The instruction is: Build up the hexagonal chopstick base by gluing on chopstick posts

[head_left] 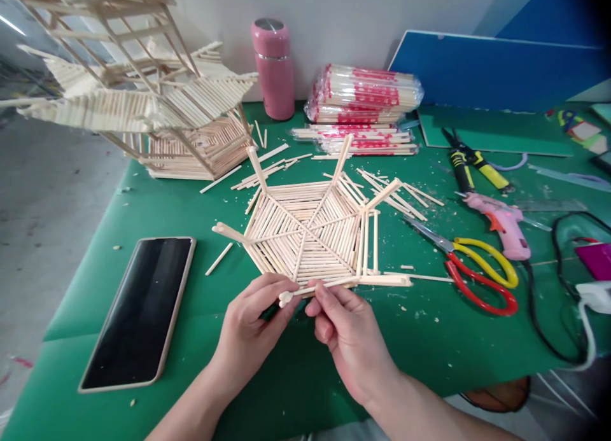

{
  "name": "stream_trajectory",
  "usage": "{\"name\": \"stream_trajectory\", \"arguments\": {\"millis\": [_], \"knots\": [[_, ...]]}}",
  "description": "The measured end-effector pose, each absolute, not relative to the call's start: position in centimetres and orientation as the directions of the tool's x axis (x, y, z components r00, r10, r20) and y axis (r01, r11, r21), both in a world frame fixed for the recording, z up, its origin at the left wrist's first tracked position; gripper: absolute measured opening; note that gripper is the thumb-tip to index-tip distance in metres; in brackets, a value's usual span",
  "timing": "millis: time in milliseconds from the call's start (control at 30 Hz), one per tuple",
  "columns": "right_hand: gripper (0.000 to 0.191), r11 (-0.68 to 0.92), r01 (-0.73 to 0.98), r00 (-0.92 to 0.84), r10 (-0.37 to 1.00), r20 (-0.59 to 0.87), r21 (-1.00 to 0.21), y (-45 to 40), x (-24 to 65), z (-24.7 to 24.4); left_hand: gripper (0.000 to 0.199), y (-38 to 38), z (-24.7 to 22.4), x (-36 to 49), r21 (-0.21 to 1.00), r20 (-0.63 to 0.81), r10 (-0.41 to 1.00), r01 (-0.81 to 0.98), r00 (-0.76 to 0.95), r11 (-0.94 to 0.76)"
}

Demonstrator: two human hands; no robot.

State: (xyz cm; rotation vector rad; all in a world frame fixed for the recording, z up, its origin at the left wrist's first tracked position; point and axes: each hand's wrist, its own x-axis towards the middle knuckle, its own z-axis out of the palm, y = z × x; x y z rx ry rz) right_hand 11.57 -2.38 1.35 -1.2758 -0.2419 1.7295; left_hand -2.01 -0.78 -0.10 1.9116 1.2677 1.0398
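Note:
A hexagonal platform of pale wooden sticks lies on the green table, with stick posts rising at several corners. At its front edge my left hand pinches the near post, whose rounded end points toward me. Just to the right, my right hand holds a thin stick between thumb and fingers, along the platform's front edge. The two hands are close together. At the front right corner another post points outward. Open framing sticks run along the right side.
A pagoda-like stick model stands at the back left, beside a pink bottle. Wrapped stick bundles lie behind. A phone rests at left. Scissors, a glue gun with its cable and pliers lie at right.

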Motion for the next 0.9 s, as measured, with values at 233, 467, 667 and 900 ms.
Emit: {"name": "stream_trajectory", "arguments": {"millis": [233,467,667,900], "knots": [[0.019,-0.537,-0.58,-0.029,0.765,-0.643,-0.612,-2.39,11.73,1.4,0.012,-0.59,0.4,-1.44,0.842,0.245,0.942,0.431,0.229,-0.324],[0.019,-0.565,-0.571,-0.064,0.754,-0.653,-0.596,-2.54,11.73,1.13,0.009,-0.48,0.64,-1.41,0.877,0.204,0.959,0.398,0.198,-0.269],[0.014,-0.578,-0.564,-0.084,0.751,-0.655,-0.59,-2.68,11.95,1.14,0.01,-0.55,0.58,-1.5,0.893,0.176,0.967,0.382,0.186,-0.236],[0.014,-0.588,-0.572,-0.096,0.74,-0.666,-0.572,-2.63,11.93,1.32,0.01,-0.65,0.75,-1.46,0.895,0.165,0.969,0.384,0.185,-0.226]]}}
